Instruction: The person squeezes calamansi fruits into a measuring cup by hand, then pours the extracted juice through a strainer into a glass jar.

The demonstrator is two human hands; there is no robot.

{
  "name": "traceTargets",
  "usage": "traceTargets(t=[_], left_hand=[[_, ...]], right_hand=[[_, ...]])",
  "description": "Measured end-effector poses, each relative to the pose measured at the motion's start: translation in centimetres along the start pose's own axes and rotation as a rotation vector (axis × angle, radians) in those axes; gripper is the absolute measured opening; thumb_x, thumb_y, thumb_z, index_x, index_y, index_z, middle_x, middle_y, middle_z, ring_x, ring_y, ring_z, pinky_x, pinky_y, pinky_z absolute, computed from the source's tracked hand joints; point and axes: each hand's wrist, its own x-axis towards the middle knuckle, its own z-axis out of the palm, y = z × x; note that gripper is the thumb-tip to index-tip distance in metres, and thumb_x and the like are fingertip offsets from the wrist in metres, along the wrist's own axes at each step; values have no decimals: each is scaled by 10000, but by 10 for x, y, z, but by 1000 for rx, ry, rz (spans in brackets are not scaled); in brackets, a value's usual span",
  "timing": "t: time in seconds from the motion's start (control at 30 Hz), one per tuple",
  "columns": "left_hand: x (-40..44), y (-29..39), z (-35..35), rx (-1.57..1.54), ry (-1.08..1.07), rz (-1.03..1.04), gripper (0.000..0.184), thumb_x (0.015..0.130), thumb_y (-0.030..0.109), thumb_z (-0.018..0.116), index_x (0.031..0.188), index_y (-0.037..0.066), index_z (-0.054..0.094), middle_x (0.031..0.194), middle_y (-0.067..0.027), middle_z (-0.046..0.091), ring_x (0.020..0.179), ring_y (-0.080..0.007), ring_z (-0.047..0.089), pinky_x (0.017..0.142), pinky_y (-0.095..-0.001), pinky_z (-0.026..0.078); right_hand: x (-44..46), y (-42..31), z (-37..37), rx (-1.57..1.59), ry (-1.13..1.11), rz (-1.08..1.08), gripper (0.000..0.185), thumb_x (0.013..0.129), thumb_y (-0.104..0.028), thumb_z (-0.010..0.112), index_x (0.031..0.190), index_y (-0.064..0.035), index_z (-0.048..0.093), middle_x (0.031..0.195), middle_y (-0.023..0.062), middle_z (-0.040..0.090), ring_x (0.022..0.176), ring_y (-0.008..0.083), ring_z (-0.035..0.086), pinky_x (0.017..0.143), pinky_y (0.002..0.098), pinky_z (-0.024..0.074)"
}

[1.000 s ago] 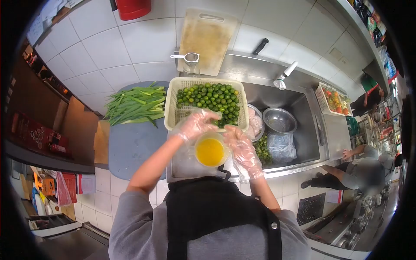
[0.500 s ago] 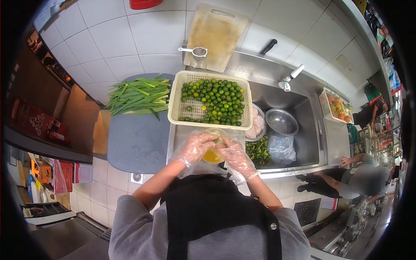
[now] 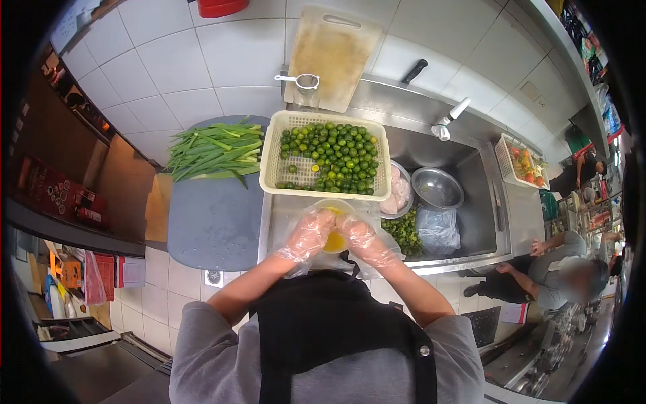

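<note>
Both hands wear clear plastic gloves and meet over a bowl of yellow liquid (image 3: 334, 244) on the steel counter. My left hand (image 3: 311, 233) has its fingers curled in, closed on something I cannot make out. Touching it from the right, my right hand (image 3: 360, 239) is closed too, and what its fingertips pinch is hidden. Just beyond the bowl sits a cream plastic basket (image 3: 270, 161) with many small green citrus fruits (image 3: 340, 155), a yellow cut-looking one among them.
Green leaves (image 3: 215, 149) lie on a grey board (image 3: 212, 222) at left. A cutting board (image 3: 333, 57) leans on the wall behind a strainer (image 3: 307, 81). The sink at right holds a metal bowl (image 3: 437, 188) and a plastic bag (image 3: 437, 231). A co-worker (image 3: 558, 269) stands far right.
A second ago my left hand was at the basket's near edge; it has since come back to my right hand over the bowl. Both hands have closed together there. The co-worker has shifted slightly.
</note>
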Motion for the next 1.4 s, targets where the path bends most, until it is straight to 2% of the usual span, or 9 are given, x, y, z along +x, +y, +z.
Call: traceTargets(t=[0.13,0.2,0.27,0.43,0.5,1.13,1.23,1.3,1.4], left_hand=[[4,1,4,-113,49,-126,110,863,49,607,969,38,633,879,-168,635,862,-375,596,769,-451,476],[9,4,0,-169,85,-149,120,859,49,612,976,39,635,889,-164,637,867,-364,599,778,-439,480],[12,6,-5,-160,78,-210,151,852,61,605,997,36,640,996,-164,654,997,-358,600,865,-428,475],[9,3,-8,-218,109,-210,149,829,41,630,977,30,639,986,-151,653,974,-350,602,863,-422,480],[8,0,-9,-217,102,-194,151,823,36,638,974,30,640,981,-150,651,969,-348,602,863,-422,481],[-11,-7,-8,-14,172,-116,239,827,14,584,1060,30,634,1023,-199,625,981,-396,595,866,-449,492],[-7,5,-19,-97,207,-175,223,833,15,587,1049,23,639,1008,-198,636,975,-388,606,862,-436,494],[-7,8,-18,-156,209,-220,214,838,17,589,1045,20,644,994,-198,642,968,-382,614,855,-430,494],[-6,8,-7,-270,176,-420,184,873,13,584,1048,10,638,991,-157,679,949,-306,653,832,-395,499]], right_hand=[[9,10,6,-250,25,3,185,990,-154,435,1030,-16,551,929,230,633,907,418,616,767,480,482],[14,8,5,-445,91,-178,166,977,-115,405,1030,-19,530,931,238,615,928,420,603,785,484,477],[15,3,5,-414,118,-210,166,971,-111,410,1049,-17,523,930,240,607,923,423,596,793,479,478],[17,-2,6,-355,108,-255,156,877,-52,497,1021,2,522,900,236,613,898,417,609,793,487,495],[16,-10,6,-824,64,-309,203,830,-54,540,1018,22,526,807,211,622,838,384,634,740,476,518],[46,27,25,-938,-43,-536,84,755,-100,600,821,-50,610,757,135,630,754,302,663,634,436,541],[45,7,20,-876,61,-537,111,777,-96,604,877,-49,608,758,130,627,727,315,654,615,456,538],[44,-13,20,-715,8,-145,227,845,-103,571,1050,-5,575,878,182,630,850,349,639,757,435,528],[39,-37,15,-602,60,-237,319,877,-55,541,1179,49,535,1020,229,590,938,396,597,822,445,501]])
